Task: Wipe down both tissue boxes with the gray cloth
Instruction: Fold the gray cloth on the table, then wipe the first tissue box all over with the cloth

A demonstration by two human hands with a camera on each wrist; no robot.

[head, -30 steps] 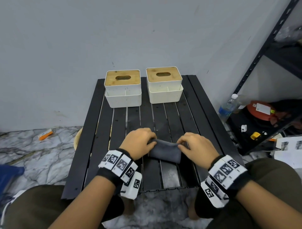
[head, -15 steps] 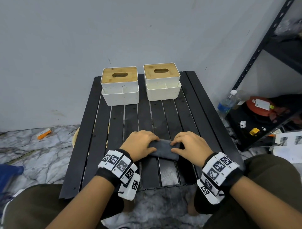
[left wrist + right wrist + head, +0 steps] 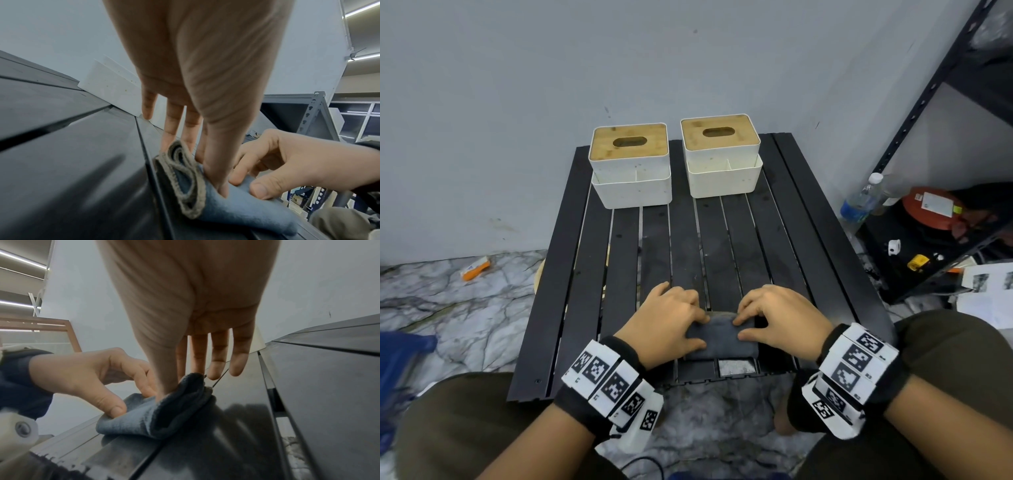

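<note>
The gray cloth (image 3: 719, 342) lies folded into a small thick pad near the front edge of the black slatted table (image 3: 585, 274). My left hand (image 3: 698, 330) pinches its left end between thumb and forefinger. My right hand (image 3: 743, 329) pinches its right end the same way. The left wrist view shows the cloth's (image 3: 226, 203) stacked edges under my left thumb. In the right wrist view the cloth (image 3: 164, 415) bunches under my right thumb. Two white tissue boxes with wooden lids, the left one (image 3: 631, 178) and the right one (image 3: 722, 161), stand side by side at the table's far edge, untouched.
A grey wall stands right behind the boxes. A dark metal rack (image 3: 928, 102) is at the right, with a water bottle (image 3: 859, 202), a red object (image 3: 931, 209) and papers (image 3: 989, 284) at its foot. An orange item (image 3: 476, 269) lies on the marble floor at the left.
My hands have come closer together and folded the cloth into a smaller pad. The pad now sits nearer the table's front edge.
</note>
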